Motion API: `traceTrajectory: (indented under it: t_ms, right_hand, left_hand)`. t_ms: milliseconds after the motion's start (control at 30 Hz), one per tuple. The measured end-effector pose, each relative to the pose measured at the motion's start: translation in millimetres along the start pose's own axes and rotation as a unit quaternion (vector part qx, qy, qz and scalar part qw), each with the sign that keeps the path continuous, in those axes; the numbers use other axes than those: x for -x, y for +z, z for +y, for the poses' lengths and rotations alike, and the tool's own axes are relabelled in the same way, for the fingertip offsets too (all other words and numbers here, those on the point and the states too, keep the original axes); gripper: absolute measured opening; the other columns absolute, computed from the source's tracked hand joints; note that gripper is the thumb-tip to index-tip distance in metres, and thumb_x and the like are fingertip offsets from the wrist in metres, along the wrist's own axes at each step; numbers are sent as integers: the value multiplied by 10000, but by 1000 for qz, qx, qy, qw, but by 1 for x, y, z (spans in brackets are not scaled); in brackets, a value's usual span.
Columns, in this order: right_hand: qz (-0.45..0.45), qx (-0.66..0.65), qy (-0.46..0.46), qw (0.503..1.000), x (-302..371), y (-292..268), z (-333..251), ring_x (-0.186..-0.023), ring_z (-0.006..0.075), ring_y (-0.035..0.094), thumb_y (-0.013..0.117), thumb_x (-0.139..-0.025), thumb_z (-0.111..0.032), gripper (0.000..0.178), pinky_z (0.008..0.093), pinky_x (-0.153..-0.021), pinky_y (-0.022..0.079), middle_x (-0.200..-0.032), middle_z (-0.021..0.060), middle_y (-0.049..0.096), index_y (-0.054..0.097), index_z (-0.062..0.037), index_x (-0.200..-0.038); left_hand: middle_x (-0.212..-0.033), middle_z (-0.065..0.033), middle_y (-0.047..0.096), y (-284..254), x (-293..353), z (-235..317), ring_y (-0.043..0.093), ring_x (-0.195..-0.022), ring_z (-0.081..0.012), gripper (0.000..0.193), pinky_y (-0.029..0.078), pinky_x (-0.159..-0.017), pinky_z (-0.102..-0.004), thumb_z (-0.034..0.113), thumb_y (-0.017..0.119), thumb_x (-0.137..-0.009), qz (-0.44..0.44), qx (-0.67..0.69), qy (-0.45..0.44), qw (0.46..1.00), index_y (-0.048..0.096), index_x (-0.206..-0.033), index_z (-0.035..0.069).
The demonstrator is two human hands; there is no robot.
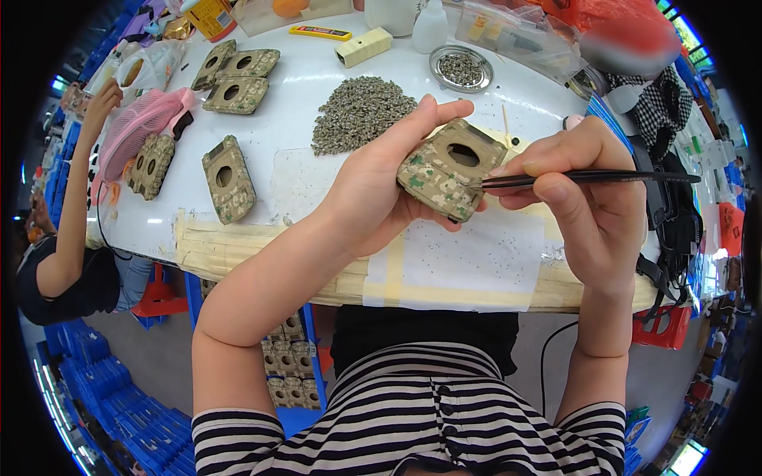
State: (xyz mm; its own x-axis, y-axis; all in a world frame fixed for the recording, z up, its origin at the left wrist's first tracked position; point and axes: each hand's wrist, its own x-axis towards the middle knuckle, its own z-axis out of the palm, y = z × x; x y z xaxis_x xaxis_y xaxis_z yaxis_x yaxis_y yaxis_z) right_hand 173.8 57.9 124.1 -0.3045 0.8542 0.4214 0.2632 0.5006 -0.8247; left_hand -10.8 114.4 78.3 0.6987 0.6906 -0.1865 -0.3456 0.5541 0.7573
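My left hand (369,186) is closed around a camouflage-patterned toy tank hull (431,165), tilted up, with an oval hole in its top. In my right hand (595,190) is a pair of black tweezers (635,176), pinched between thumb and fingers. The tweezer tips touch or nearly touch the hull's right side; whether they grip a small part cannot be made out. Beneath both hands lies a white paper sheet (468,270) dotted with tiny specks. A heap of small grey-green parts (361,115) sits just beyond my left hand.
Another camouflage hull (236,194) lies to the left, with more hulls (248,94) behind it. A round metal dish (486,78) holds similar small parts. White squeeze bottle (429,30) and cream block (363,47) stand at the back. Another person's hand (105,97) is at far left.
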Motion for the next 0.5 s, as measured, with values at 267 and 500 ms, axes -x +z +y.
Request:
traceTrajectory:
  t_ms: [267,500]
  right_hand:
    - [7,-6,7,1000,1,0,-1,-794,209,649,532,-924,-148,226,292,-679,584,-897,161,584,526,77,-921]
    - [7,-11,8,1000,1,1,1,-794,212,650,526,-926,-145,225,295,-679,586,-892,158,579,526,79,-921]
  left_hand:
    - [-1024,-116,600,-1,0,-1,624,-782,-193,591,472,-464,-246,479,287,-969,-3,-4,2,1000,362,-1363,45]
    - [-1023,-108,600,0,0,0,622,-782,-180,594,466,-466,-237,483,290,-966,5,-7,0,1000,367,-1362,48]
